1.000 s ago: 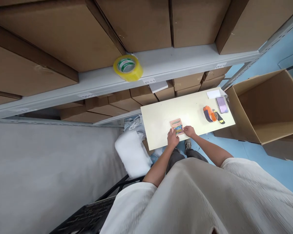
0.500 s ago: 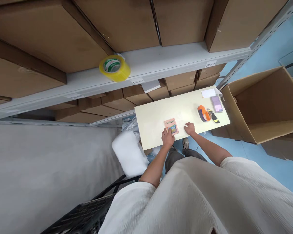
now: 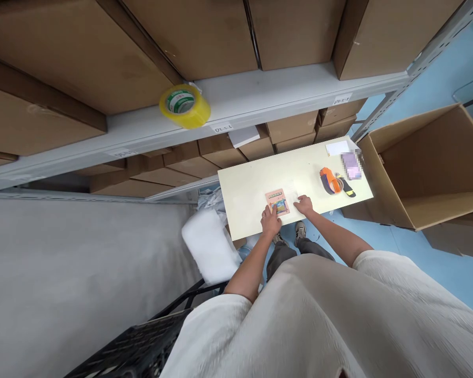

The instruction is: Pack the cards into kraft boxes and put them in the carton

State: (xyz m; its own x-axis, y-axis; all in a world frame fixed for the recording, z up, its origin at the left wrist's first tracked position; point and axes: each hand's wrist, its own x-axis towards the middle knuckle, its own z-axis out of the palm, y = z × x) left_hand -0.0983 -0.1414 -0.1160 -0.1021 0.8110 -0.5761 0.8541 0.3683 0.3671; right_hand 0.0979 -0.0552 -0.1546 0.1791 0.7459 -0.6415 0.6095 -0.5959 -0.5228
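A small pink booklet or card pack (image 3: 278, 198) with a colourful picture lies flat on the cream tabletop (image 3: 244, 205). My left hand (image 3: 270, 219) rests over its lower left part, fingers apart and fingertips pressing on the cover. To its right, my right hand (image 3: 304, 204) has thumb and fingers pinched together at what looks like the edge of a clear plastic film (image 3: 292, 192), faint against the table. Where that film ends, and whether it joins the booklet, I cannot tell.
An orange tape dispenser (image 3: 331, 179), a black-and-yellow tool (image 3: 347, 186), a white paper (image 3: 338, 148) and a blurred purple item (image 3: 351, 165) lie at the table's right end. An open carton (image 3: 394, 184) stands beyond. Yellow tape (image 3: 197, 110) sits on the shelf (image 3: 260, 86).
My right hand has shifted slightly left, towards the booklet, and its fingers have closed at the faint film. My left hand stays on the booklet.
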